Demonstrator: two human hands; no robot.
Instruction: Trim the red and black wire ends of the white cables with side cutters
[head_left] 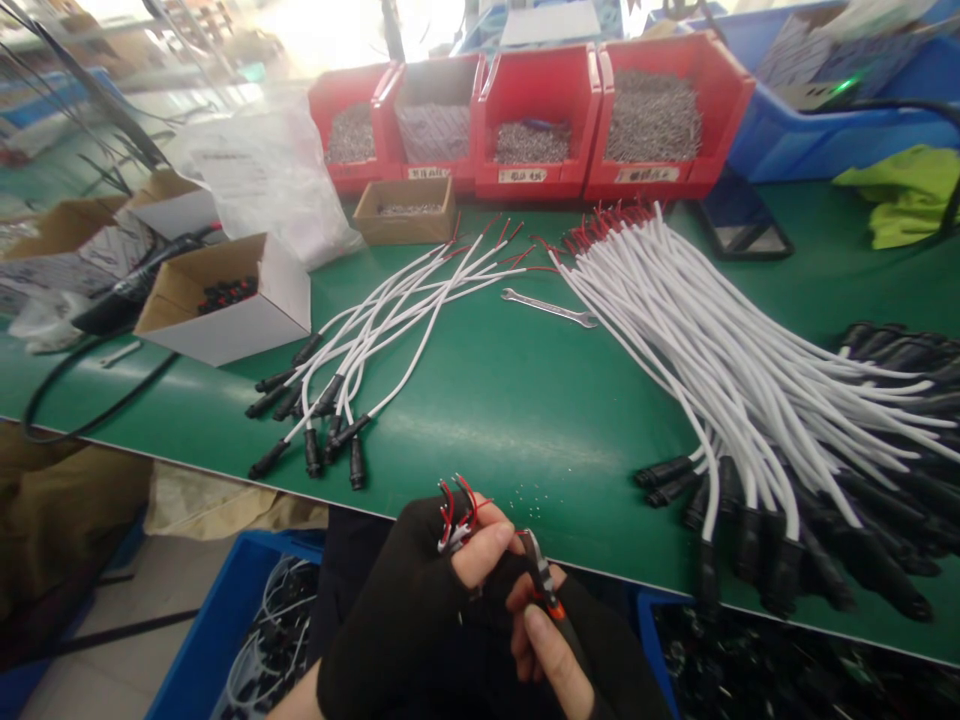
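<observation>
My left hand (431, 580), in a black fingerless glove, is closed on a small bunch of white cables (452, 540) whose thin red and black wire ends stick up past the fingers. Most of the bunch is hidden by the hand. In my right hand (559, 655), gloved the same way, is a pair of pliers (546, 580) with a metal head and dark-and-orange handles. The head meets the fingertips of my left hand, beside a red wire end. Tiny white bits (534, 500) lie on the green table (480, 400) just beyond.
White cables (397, 310) with black connectors lie loosely at left; a big pile (720, 350) fills the right. Between them is a wrench (550, 307). Behind stand red bins (536, 130) of small metal parts, a cardboard box (405, 210) and a phone (742, 215). Blue crates (202, 620) sit below.
</observation>
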